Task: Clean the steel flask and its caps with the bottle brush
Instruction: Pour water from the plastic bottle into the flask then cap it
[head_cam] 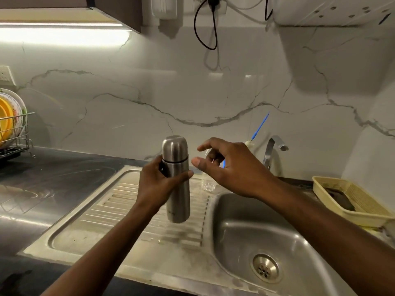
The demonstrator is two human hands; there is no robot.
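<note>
Flask: steel flask upright over the drainboard, cap on (dark seam showing).
Left hand: left hand grips its upper body.
Right hand: right hand empty, fingers loose, just right of the cap.

Dim kitchen, greenish cast. Main source is the strip light under the far-left cabinet, blown out to white, its glare spilling down the marble wall. Streaky sheen on the dark counter, left. Broad soft shadow under the white unit, far right. Straight lines bow toward the edges. Steel flask base and right hand slightly motion-smeared; sink drain fairly crisp.
</note>
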